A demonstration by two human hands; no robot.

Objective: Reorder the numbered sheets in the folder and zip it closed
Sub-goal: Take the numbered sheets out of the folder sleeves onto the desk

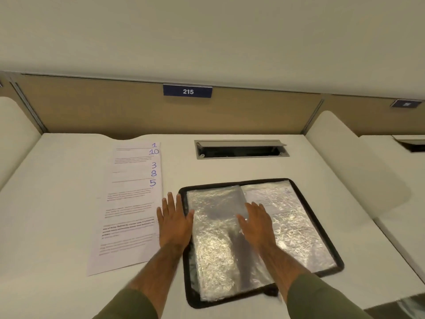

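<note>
glossy crinkled plastic sleeves (216,245), matt paper sheets (133,203), smooth desk (57,203)

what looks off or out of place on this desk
The loose sheets fanned out left of the folder read 1, 10, 3, 8, 5 from far to near, out of numerical order. The folder lies open and unzipped. The desk hatch at the back stands open. Nothing looks spilled or torn.

The white bench (57,215) carries an open black folder (218,245), its clear sleeves spread flat. Just left of the folder lies a fanned stack of numbered sheets (131,203) showing 1, 10, 3, 8, 5. Beyond the folder, a grey cable hatch (241,149) sits recessed in the bench.
</note>
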